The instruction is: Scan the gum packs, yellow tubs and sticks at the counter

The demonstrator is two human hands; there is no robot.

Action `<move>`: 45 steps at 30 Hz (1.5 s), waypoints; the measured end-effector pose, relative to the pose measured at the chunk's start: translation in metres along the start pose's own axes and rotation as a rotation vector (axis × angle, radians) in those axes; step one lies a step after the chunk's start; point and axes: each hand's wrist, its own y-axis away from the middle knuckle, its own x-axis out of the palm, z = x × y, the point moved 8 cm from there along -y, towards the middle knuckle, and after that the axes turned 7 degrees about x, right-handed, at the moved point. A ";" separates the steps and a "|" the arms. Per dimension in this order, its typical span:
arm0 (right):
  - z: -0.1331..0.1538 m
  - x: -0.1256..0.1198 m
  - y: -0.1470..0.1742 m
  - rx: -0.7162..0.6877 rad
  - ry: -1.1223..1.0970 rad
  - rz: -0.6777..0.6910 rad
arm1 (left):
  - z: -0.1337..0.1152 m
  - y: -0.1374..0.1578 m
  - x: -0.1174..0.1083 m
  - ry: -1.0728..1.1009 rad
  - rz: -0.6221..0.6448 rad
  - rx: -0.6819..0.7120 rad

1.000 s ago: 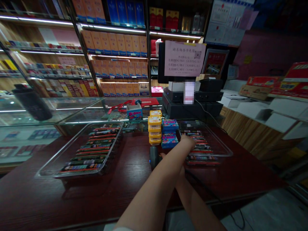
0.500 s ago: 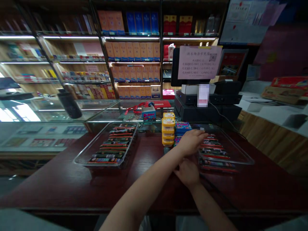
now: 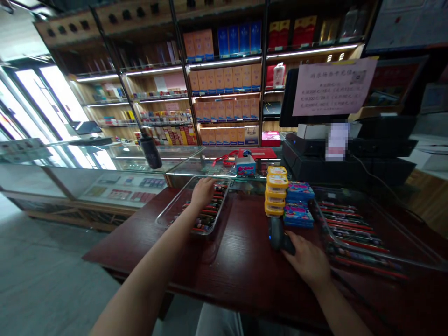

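Observation:
My left hand is over the far part of the left clear plastic tray, its fingers bent together; whatever they hold, if anything, is hidden. Slim dark and red packets lie in a row in this tray. My right hand grips the handle of a black barcode scanner, which shows a small blue light. Just beyond the scanner stands a stack of yellow-lidded tubs, beside stacked blue boxes. Right of these, another clear tray holds similar slim packets.
The dark red wooden table borders a glass counter. On the glass are a black bottle, a small blue-pink box and a red strap. A black register with a paper notice stands back right.
My left hand has swung from the right tray across to the left tray. My right hand, formerly beneath the left forearm, now shows holding the scanner. The view has turned left.

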 end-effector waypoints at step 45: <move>0.000 -0.011 0.005 0.025 -0.082 0.004 | -0.109 0.098 0.084 0.724 0.019 -0.212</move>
